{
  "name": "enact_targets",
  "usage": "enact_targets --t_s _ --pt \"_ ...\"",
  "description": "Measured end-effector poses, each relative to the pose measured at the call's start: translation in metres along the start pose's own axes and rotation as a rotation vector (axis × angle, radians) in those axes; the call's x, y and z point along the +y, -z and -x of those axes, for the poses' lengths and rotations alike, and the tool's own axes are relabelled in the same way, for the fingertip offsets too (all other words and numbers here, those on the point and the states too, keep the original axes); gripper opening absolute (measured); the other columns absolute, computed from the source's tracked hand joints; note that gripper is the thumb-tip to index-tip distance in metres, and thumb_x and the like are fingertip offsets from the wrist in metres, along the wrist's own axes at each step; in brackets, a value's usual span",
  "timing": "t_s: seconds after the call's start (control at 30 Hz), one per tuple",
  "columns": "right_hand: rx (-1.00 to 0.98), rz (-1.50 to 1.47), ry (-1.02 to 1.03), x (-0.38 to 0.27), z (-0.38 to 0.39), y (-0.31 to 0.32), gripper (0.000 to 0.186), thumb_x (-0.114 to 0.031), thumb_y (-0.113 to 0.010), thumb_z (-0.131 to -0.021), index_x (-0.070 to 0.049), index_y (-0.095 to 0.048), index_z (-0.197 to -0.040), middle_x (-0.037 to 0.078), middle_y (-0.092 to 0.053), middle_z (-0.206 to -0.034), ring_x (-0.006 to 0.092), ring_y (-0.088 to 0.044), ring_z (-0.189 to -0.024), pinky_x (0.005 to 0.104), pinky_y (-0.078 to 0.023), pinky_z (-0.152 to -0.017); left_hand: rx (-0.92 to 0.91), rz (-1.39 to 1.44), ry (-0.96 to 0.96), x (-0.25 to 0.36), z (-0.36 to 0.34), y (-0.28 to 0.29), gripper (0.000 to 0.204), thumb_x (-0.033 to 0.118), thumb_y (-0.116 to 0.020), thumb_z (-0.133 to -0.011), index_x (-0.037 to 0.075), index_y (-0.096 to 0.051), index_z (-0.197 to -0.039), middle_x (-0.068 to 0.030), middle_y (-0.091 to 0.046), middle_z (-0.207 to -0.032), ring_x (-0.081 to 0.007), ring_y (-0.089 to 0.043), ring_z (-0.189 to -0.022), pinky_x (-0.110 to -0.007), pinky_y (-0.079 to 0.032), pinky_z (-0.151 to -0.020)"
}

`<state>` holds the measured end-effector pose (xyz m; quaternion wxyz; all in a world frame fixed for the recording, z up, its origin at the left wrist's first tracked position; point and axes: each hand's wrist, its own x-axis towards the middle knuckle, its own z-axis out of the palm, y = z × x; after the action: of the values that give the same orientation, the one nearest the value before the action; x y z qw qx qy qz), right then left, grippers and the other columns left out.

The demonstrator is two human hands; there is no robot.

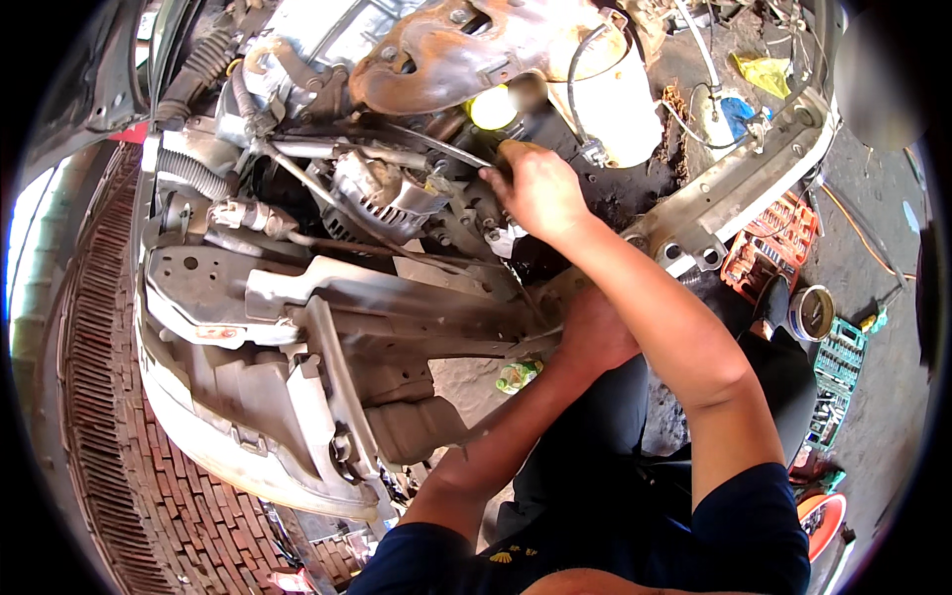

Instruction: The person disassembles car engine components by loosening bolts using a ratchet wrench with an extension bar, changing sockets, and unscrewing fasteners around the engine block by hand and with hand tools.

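Note:
My right hand (540, 193) reaches into the engine bay, fingers curled round the near end of a long thin metal rod (441, 147). The rod slants up and left, its far end under a rusty heat shield (426, 59). Left of that hand sits a ribbed metal alternator (382, 198) among hoses and pipes. My left hand (600, 332) is lower, by the metal front crossmember (426, 312) of the car. My right forearm passes above it, and its fingers are hidden behind the frame, so what it touches cannot be seen.
A white plastic container (620, 109) stands beyond my right hand. On the floor at right lie a red tool case (783, 233), a teal socket case (841, 362), an open tin (811, 313) and an orange bowl (828, 526). A green bottle (519, 376) shows below the frame.

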<state>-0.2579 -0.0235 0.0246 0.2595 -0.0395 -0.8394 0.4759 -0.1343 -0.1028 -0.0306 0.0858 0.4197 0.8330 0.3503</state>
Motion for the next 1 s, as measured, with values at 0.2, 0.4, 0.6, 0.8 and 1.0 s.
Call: enact_targets --t_s 0.2,0.4,0.6,0.8,1.0 --pt "-0.004 0.013 0.117 0.048 -0.011 0.028 0.032 -0.028 -0.068 -0.102 0.002 -0.056 -0.104 0.026 -0.066 -0.092 0.0497 -0.064 -0.093 0.0551 -0.05 -0.08 -0.003 -0.262 0.014 0.009 -0.002 -0.008 0.046 0.032 -0.072 -0.087 0.002 -0.07 -0.122 -0.0204 -0.072 -0.121 -0.0366 -0.07 -0.108 -0.047 -0.058 -0.089" --pt "-0.029 0.068 0.131 0.044 0.022 0.078 0.03 -0.023 -0.067 -0.103 0.003 -0.053 -0.1 0.028 -0.063 -0.086 0.0501 -0.063 -0.087 0.0532 -0.05 -0.078 0.11 -0.333 0.017 0.005 0.003 -0.011 0.05 0.029 -0.072 -0.088 -0.001 -0.067 -0.128 -0.0215 -0.07 -0.126 -0.0368 -0.07 -0.11 -0.045 -0.059 -0.093" --pt "-0.126 -0.026 -0.136 0.013 0.066 0.153 0.027 -0.016 -0.066 -0.1 0.005 -0.057 -0.114 0.023 -0.069 -0.09 0.0394 -0.07 -0.087 0.0472 -0.052 -0.081 0.041 -0.331 0.084 0.008 0.0 -0.005 0.052 0.031 -0.07 -0.09 -0.002 -0.066 -0.13 -0.0237 -0.07 -0.126 -0.0391 -0.07 -0.111 -0.047 -0.056 -0.097" --pt "-0.34 -0.541 -0.591 0.03 0.107 0.208 0.02 -0.018 -0.062 -0.106 -0.001 -0.069 -0.097 -0.001 -0.051 -0.064 0.0064 -0.039 -0.044 0.0269 -0.026 -0.039 0.049 -0.335 0.011 -0.004 0.004 -0.013 0.064 0.032 -0.072 -0.092 -0.003 -0.057 -0.143 -0.0284 -0.062 -0.138 -0.0456 -0.063 -0.124 -0.049 -0.051 -0.107" --pt "-0.829 -0.571 -0.427 0.059 0.116 0.244 0.018 -0.014 -0.076 -0.097 -0.004 -0.077 -0.112 0.003 -0.075 -0.089 0.0105 -0.066 -0.082 0.0297 -0.055 -0.073 0.007 -0.237 0.111 0.003 0.004 -0.014 0.064 0.028 -0.076 -0.091 -0.001 -0.058 -0.145 -0.0255 -0.059 -0.146 -0.0404 -0.058 -0.136 -0.046 -0.049 -0.112"
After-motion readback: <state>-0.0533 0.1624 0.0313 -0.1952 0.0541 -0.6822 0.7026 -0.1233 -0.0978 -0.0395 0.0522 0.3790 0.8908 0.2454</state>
